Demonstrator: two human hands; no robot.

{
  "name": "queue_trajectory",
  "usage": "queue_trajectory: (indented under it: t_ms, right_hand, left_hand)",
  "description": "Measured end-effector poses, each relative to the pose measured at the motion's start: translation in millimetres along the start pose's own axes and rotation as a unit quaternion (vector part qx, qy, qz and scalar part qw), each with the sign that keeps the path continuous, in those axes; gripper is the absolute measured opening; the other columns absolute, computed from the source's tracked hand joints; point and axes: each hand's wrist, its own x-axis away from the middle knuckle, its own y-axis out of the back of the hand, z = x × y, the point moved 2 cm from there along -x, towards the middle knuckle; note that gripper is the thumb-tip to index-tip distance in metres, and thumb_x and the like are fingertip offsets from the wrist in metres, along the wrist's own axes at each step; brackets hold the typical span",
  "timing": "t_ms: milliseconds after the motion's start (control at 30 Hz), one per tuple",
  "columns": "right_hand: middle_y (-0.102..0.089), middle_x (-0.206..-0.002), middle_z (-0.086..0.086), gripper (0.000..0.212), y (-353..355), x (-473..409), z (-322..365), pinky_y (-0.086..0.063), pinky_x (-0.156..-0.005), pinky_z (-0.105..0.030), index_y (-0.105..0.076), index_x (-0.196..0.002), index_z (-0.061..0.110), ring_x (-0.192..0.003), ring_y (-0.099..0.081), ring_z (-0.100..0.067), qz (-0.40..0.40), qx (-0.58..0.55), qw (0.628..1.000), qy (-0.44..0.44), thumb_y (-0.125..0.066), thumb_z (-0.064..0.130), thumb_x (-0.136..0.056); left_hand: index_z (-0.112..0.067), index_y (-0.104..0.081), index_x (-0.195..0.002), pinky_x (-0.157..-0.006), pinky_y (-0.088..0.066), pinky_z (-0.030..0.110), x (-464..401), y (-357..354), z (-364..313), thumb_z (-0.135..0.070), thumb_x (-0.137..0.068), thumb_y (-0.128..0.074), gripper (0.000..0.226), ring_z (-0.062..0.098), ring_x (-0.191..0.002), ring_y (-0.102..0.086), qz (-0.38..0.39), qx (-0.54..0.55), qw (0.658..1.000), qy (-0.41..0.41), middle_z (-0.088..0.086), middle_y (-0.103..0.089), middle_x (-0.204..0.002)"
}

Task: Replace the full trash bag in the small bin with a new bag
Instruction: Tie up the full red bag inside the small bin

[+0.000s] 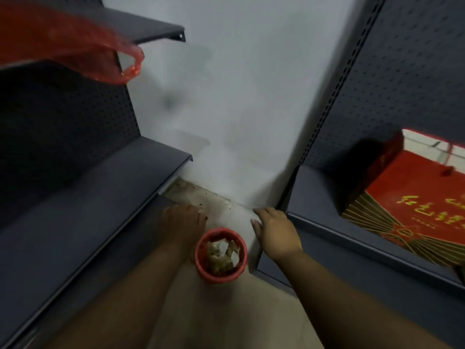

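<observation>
A small round bin (201, 270) lined with a red trash bag stands on the floor between two shelf units. It is full of paper scraps and other waste (221, 253). My left hand (182, 222) hangs just left of and beyond the bin, fingers relaxed, holding nothing. My right hand (274, 229) hovers to the right of the bin with straight fingers, apart from the rim. A loose red plastic bag (75, 44) lies on the upper left shelf, one handle drooping over the edge.
Dark grey metal shelves (88, 197) flank the narrow floor strip on the left and right (352, 238). A red gift bag with gold lettering (412, 197) lies on the right shelf. A white wall (239, 96) closes the back. The floor by the wall is dirty.
</observation>
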Motion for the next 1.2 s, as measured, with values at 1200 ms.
queue_trajectory:
  t_ms: [1200]
  right_hand:
    - [-0.058, -0.131, -0.014, 0.062, -551.8, -160.7, -235.3, -0.037, -0.109, -0.048, -0.057, -0.127, 0.008, -0.123, -0.051, -0.030, -0.018, -0.586, 0.724, -0.362, -0.023, 0.051, -0.098]
  left_hand:
    - [-0.012, -0.045, -0.136, -0.114, -0.026, 0.041, -74.3, -554.1, 184.2, -0.059, -0.092, -0.018, 0.071, 0.034, -0.133, -0.038, 0.110, 0.312, 0.910, 0.250, 0.017, -0.041, -0.145]
